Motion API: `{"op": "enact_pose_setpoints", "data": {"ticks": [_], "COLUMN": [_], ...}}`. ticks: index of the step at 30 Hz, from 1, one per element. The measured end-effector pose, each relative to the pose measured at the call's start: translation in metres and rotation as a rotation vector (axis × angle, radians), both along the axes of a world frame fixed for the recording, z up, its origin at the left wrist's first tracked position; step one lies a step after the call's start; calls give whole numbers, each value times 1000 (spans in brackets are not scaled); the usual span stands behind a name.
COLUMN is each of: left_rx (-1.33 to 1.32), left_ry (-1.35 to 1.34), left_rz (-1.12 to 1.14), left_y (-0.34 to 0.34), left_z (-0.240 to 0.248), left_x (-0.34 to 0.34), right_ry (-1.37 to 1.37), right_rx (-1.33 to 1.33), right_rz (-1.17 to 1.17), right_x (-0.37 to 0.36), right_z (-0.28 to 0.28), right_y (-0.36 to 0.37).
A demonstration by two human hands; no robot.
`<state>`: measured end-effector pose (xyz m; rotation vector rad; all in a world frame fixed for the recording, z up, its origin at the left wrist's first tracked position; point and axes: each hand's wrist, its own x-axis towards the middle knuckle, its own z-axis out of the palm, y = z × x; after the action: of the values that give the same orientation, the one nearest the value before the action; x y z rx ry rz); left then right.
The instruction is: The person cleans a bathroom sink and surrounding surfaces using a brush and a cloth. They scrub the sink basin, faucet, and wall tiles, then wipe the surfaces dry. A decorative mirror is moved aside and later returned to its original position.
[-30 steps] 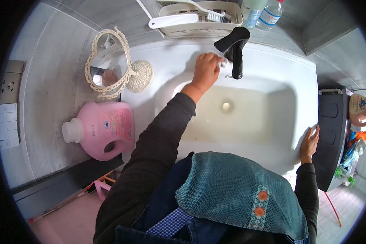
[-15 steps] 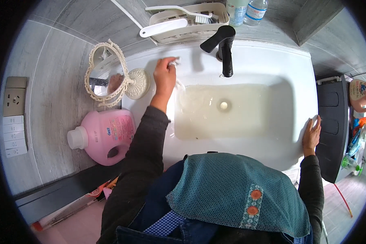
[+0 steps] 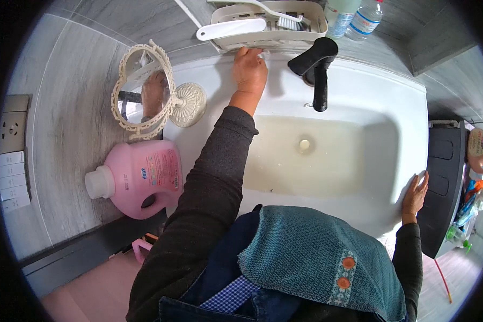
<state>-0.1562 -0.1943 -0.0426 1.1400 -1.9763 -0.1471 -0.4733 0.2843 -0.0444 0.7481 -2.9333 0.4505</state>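
My left hand (image 3: 250, 71) is closed on a small crumpled white wad (image 3: 264, 55), of which only an edge shows; whether it is cloth or tissue I cannot tell. It presses at the back rim of the white sink (image 3: 222, 75), left of the black faucet (image 3: 319, 75) and just below the beige basket. Cloudy water (image 3: 284, 161) stands in the basin over the round drain plug (image 3: 304, 145). Far to the right, my right hand (image 3: 415, 196) lies with fingers stretched out along the sink's right edge, holding nothing.
An ornate cream mirror (image 3: 190, 104) and a pink detergent jug (image 3: 126, 174) stand left of the basin. Behind it are a beige basket (image 3: 322, 24) with a white brush (image 3: 290, 20), and bottles (image 3: 364, 21). A dark grey cabinet (image 3: 440, 182) borders the right side.
My left hand has moved from the basin's left side up and right to the back rim, carrying the white wad. My right hand stays on the right edge. The view has shifted slightly.
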Motion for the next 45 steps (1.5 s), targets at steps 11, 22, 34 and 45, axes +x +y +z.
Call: {"op": "enact_pose_setpoints", "data": {"ticks": [11, 22, 34, 45], "left_rx": [89, 67, 630, 370], "left_ry": [315, 48, 166, -256], "left_rz": [-299, -526, -57, 58], "left_y": [33, 19, 7, -7], "left_z": [-10, -17, 45, -16], "left_x": [-80, -61, 74, 56], "right_ry": [-27, -81, -142, -73], "right_rx": [11, 9, 43, -25], "right_rz": [-36, -41, -171, -87], "right_x": [0, -1, 18, 16], "right_z": [1, 4, 26, 19], "right_y": [-2, 1, -20, -14]}}
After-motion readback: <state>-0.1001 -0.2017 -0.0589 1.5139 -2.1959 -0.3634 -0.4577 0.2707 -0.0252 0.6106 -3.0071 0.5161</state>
